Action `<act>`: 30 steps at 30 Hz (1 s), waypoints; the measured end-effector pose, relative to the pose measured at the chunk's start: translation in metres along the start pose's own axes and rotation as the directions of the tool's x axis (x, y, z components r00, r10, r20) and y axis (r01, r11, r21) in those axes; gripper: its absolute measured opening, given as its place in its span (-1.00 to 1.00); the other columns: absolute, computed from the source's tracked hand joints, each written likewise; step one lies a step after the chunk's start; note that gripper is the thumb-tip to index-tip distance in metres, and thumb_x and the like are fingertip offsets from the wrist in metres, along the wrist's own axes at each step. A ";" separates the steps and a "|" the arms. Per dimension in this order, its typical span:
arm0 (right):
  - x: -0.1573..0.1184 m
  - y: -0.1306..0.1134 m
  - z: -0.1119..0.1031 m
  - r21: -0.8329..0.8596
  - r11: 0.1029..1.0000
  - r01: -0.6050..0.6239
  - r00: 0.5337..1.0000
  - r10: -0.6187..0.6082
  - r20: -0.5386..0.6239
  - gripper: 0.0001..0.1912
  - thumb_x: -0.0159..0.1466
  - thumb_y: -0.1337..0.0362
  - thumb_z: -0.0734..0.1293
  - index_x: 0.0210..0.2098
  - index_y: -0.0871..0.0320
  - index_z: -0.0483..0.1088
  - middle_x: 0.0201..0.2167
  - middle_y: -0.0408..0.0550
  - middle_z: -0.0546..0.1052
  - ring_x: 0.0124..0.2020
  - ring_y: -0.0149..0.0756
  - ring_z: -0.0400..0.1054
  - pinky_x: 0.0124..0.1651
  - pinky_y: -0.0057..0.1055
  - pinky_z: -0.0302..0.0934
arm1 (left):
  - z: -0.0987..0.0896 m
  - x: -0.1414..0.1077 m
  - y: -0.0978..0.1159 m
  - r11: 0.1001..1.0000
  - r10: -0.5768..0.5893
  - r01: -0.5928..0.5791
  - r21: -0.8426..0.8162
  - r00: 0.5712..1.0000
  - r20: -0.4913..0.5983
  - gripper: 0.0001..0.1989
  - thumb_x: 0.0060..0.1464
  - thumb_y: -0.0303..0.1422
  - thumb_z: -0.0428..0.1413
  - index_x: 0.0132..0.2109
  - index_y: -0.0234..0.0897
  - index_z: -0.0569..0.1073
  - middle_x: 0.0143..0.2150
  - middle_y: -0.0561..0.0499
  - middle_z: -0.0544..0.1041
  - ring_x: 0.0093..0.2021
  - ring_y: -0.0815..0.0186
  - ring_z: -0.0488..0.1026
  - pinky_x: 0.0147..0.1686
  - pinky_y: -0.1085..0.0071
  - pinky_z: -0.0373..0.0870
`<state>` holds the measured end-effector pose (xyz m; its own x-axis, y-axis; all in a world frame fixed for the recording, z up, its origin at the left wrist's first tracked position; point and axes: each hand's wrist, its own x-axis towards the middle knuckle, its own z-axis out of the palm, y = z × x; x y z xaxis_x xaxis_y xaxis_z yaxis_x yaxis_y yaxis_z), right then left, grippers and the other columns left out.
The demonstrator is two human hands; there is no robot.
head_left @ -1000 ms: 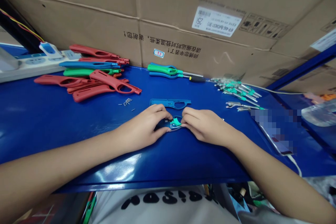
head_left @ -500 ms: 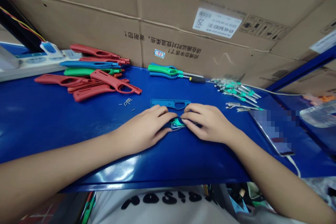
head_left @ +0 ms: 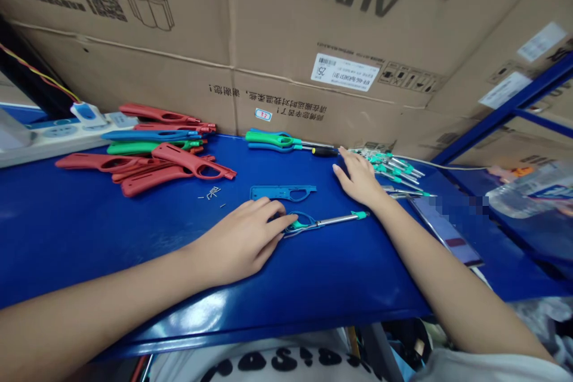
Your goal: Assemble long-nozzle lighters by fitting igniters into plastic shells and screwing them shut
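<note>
Both arms (head_left: pixel 134 286) extend: left hand (head_left: pixel 246 242), fingers closed on a lighter (head_left: pixel 332 221); right hand (head_left: pixel 359 179), fingers apart, near a screwdriver (head_left: pixel 324 151).

Moderate indoor light fell fairly evenly. A white glare lay on the blue tabletop (head_left: pixel 313 292), near left, and the metal tube (head_left: pixel 338 219) gleamed. The cardboard (head_left: pixel 273 30) darkened far right, its small print soft; wide-angle distortion stretched the edges, and pixelation masked part of the phone (head_left: pixel 447 231).

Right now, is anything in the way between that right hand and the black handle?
Nothing visible stands between the right hand and the black handle; they're right beside each other, though I can't tell if they touch.
</note>
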<state>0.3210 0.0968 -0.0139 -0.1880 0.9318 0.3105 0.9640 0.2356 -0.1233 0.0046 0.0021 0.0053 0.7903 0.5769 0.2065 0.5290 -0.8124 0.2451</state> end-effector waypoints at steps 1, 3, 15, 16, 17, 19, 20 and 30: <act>0.001 0.001 0.002 -0.005 1.000 0.007 1.000 -0.006 0.016 -0.35 0.45 0.02 0.03 0.42 0.19 0.05 0.39 0.17 0.22 0.41 0.14 0.04 0.38 0.23 -0.12 | 0.000 0.000 0.000 1.000 0.002 -0.002 -0.001 1.000 0.002 -0.59 0.36 -0.44 -0.09 0.28 -0.23 0.36 0.08 -0.17 0.45 0.02 0.07 0.40 -0.03 0.09 0.44; 0.003 0.002 0.004 -0.013 0.999 0.035 0.998 -0.034 0.043 -0.36 0.44 0.00 0.03 0.43 0.12 0.03 0.40 0.13 0.22 0.42 0.14 0.01 0.38 0.31 -0.21 | -0.001 0.001 0.000 1.000 0.012 -0.012 0.001 1.000 0.004 -0.59 0.36 -0.45 -0.10 0.27 -0.21 0.38 0.08 -0.16 0.45 0.03 0.08 0.40 -0.03 0.10 0.44; -0.002 -0.002 -0.010 0.001 0.994 0.105 0.992 -0.105 -0.072 -0.45 0.15 0.47 0.17 0.14 0.18 0.34 0.10 0.15 0.45 0.13 0.09 0.28 0.16 0.04 0.19 | -0.004 0.001 0.000 0.998 0.027 -0.030 0.055 0.999 0.040 -0.60 0.36 -0.45 -0.10 0.24 -0.22 0.42 0.08 -0.18 0.45 0.01 0.06 0.41 -0.05 0.07 0.46; -0.002 0.000 -0.011 0.014 0.993 0.116 0.991 -0.115 -0.062 -0.46 0.13 0.50 0.16 0.09 0.16 0.38 0.08 0.12 0.46 0.11 0.06 0.29 0.15 0.02 0.21 | -0.004 0.001 0.000 0.998 0.027 -0.029 0.057 0.999 0.041 -0.60 0.37 -0.45 -0.11 0.24 -0.22 0.42 0.08 -0.18 0.45 0.01 0.05 0.41 -0.05 0.07 0.46; -0.003 0.001 -0.013 0.024 0.992 0.123 0.991 -0.122 -0.053 -0.48 0.12 0.51 0.16 0.03 0.14 0.42 0.05 0.10 0.48 0.10 0.04 0.30 0.15 0.00 0.21 | -0.004 0.000 0.000 0.998 0.025 -0.028 0.059 0.999 0.042 -0.60 0.37 -0.44 -0.11 0.24 -0.22 0.42 0.08 -0.18 0.45 0.01 0.05 0.41 -0.05 0.07 0.46; -0.004 0.004 -0.019 0.037 0.991 0.125 0.992 -0.124 -0.037 -0.57 0.11 0.52 0.15 -0.12 0.14 0.48 0.00 0.08 0.48 0.08 0.02 0.31 0.17 -0.01 0.21 | -0.004 -0.001 0.000 0.998 0.023 -0.026 0.060 0.999 0.046 -0.60 0.38 -0.44 -0.12 0.25 -0.21 0.41 0.08 -0.18 0.45 0.01 0.05 0.41 -0.06 0.07 0.46; -0.005 0.005 -0.022 0.043 0.991 0.123 0.992 -0.122 -0.026 -0.61 0.13 0.52 0.14 -0.18 0.14 0.49 -0.03 0.07 0.48 0.07 0.00 0.32 0.16 -0.03 0.22 | -0.004 -0.001 0.000 0.998 0.021 -0.024 0.060 0.999 0.047 -0.59 0.38 -0.43 -0.12 0.26 -0.20 0.40 0.08 -0.18 0.45 0.01 0.05 0.40 -0.06 0.07 0.46; -0.021 0.007 -0.039 0.013 0.999 0.046 0.989 -0.048 0.142 -0.82 0.18 0.36 0.29 -0.21 0.17 0.46 -0.01 0.13 0.40 -0.09 -0.09 0.42 0.00 -0.19 0.32 | -0.004 0.001 -0.001 0.997 0.028 -0.031 0.076 0.999 0.041 -0.59 0.39 -0.44 -0.14 0.26 -0.17 0.39 0.10 -0.17 0.44 0.03 0.06 0.41 -0.06 0.10 0.44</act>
<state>0.3392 0.0685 0.0152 -0.2585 0.9493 0.1790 0.9518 0.2819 -0.1207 0.0034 0.0036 0.0094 0.8166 0.5502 0.1744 0.5262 -0.8339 0.1664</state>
